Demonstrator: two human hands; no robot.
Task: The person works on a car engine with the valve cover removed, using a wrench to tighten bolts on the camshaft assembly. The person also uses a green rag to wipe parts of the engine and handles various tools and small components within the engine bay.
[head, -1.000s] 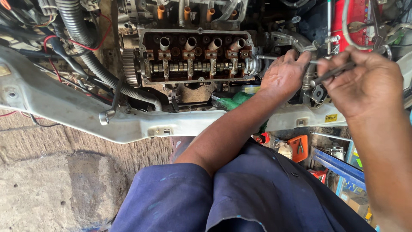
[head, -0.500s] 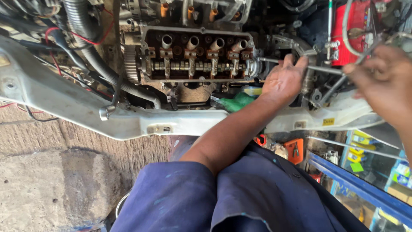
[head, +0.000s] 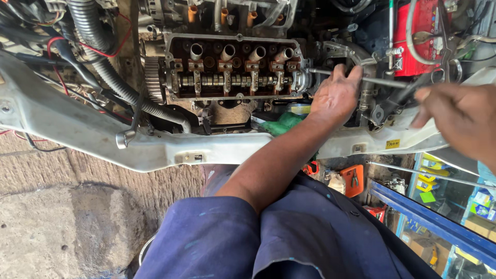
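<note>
While you are leaning over the white front crossmember [head: 206, 150], the open cylinder head [head: 235, 67] is lying just left of your left hand [head: 336, 95]. That hand is resting on the engine's end with fingers curled over a thin metal rod [head: 382, 81]. Your right hand [head: 462, 121] is closing its fingers around a dark tool handle [head: 408, 92]. Behind it a red box-shaped battery [head: 421, 39] is sitting; a small yellow label [head: 392, 144] is showing on the crossmember.

Red battery [head: 418, 39], green rag [head: 284, 124], blue sleeve [head: 217, 243], white crossmember [head: 155, 150].
</note>
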